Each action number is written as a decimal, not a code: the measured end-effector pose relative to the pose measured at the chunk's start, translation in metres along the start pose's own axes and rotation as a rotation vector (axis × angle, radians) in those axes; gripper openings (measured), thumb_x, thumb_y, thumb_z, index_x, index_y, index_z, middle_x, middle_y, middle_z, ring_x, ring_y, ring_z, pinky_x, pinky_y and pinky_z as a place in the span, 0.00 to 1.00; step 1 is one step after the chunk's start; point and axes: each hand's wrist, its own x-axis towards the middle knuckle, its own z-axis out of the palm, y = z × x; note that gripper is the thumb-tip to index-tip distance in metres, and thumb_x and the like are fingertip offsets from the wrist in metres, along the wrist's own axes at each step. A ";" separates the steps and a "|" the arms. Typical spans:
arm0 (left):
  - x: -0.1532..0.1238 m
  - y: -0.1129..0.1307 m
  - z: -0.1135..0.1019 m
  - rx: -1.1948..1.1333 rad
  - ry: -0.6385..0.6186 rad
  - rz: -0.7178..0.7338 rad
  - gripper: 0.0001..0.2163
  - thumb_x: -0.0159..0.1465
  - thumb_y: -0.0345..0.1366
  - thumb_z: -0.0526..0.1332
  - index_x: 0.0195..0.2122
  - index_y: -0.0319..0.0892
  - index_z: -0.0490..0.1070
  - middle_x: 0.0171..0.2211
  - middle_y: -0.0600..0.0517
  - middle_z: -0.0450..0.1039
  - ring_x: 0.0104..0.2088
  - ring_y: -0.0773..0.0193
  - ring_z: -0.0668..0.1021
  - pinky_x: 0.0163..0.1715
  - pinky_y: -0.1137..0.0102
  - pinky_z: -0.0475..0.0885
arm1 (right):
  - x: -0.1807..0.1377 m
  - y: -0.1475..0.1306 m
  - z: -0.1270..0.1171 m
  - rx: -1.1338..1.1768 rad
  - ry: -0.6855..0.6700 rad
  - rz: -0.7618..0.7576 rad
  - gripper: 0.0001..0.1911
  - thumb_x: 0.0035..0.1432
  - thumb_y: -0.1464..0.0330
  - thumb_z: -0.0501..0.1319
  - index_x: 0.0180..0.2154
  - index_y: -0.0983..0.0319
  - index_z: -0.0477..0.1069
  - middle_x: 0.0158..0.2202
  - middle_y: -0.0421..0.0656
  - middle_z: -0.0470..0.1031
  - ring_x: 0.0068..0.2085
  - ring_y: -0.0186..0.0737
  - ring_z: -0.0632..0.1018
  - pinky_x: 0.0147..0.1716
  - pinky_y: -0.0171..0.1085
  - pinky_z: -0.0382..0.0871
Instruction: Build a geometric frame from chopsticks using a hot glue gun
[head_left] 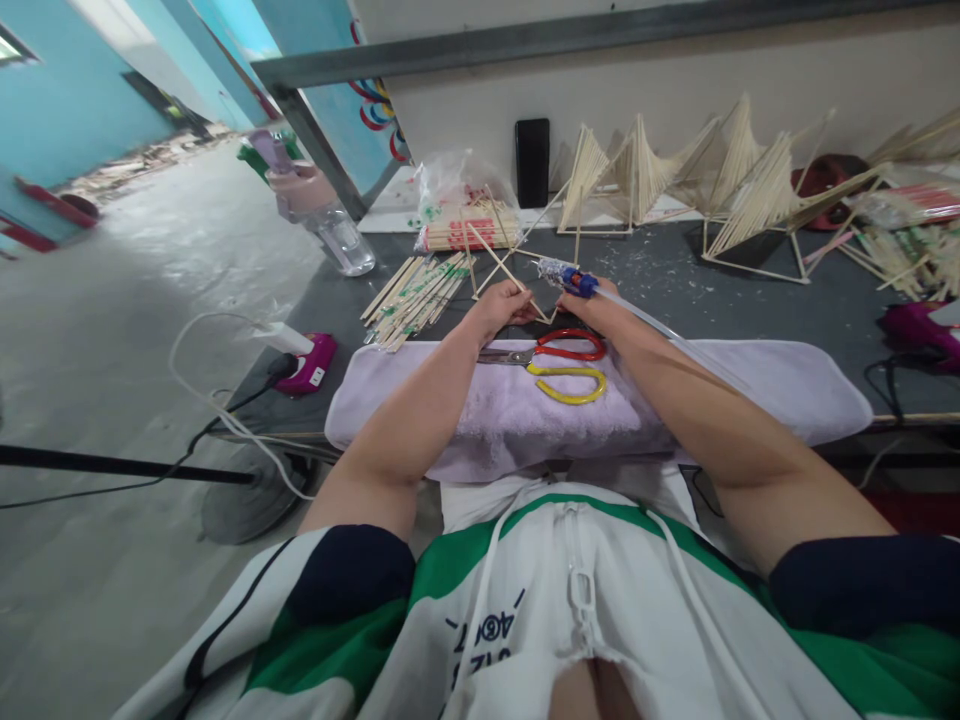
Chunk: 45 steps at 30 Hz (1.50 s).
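The person's left hand (499,305) is curled closed, its fingers pinching the lower corner of a small stick frame (501,262) made of thin bamboo sticks that rise and fan out just beyond the knuckles. The right hand (600,303), close beside it, is wrapped around a glue gun (564,273). The gun's speckled front end points left toward the frame, and a clear glue stick (660,328) trails back along the right forearm. The frame's lower joint sits between the two hands; whether the nozzle touches it cannot be told. Just nearer the body than the hands, a pair of scissors (566,365) with one red and one yellow handle lies on a lavender towel (510,415) draped over the edge of the dark table (675,275). Left of the left hand lies a loose pile of chopsticks (416,290), with a plastic bag of more sticks (465,215) beyond it and a water bottle (330,220) farther left. Beyond the hands a black phone (532,160) leans on the wall, and finished fan-shaped stick structures (675,170) stand to its right.
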 end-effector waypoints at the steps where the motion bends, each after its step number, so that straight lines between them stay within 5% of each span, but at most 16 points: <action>1: 0.000 0.000 0.000 0.000 -0.002 0.001 0.09 0.68 0.39 0.61 0.35 0.39 0.67 0.29 0.51 0.79 0.30 0.70 0.80 0.36 0.73 0.73 | 0.000 0.000 0.000 0.002 0.000 0.005 0.10 0.49 0.62 0.65 0.35 0.56 0.77 0.35 0.40 0.80 0.40 0.46 0.79 0.44 0.43 0.74; 45: -0.006 0.008 0.004 0.010 0.017 -0.015 0.08 0.69 0.36 0.59 0.34 0.39 0.66 0.28 0.53 0.78 0.29 0.71 0.79 0.36 0.73 0.73 | -0.006 -0.007 -0.003 0.011 0.024 0.017 0.09 0.48 0.63 0.66 0.31 0.60 0.74 0.31 0.40 0.77 0.34 0.41 0.75 0.37 0.39 0.70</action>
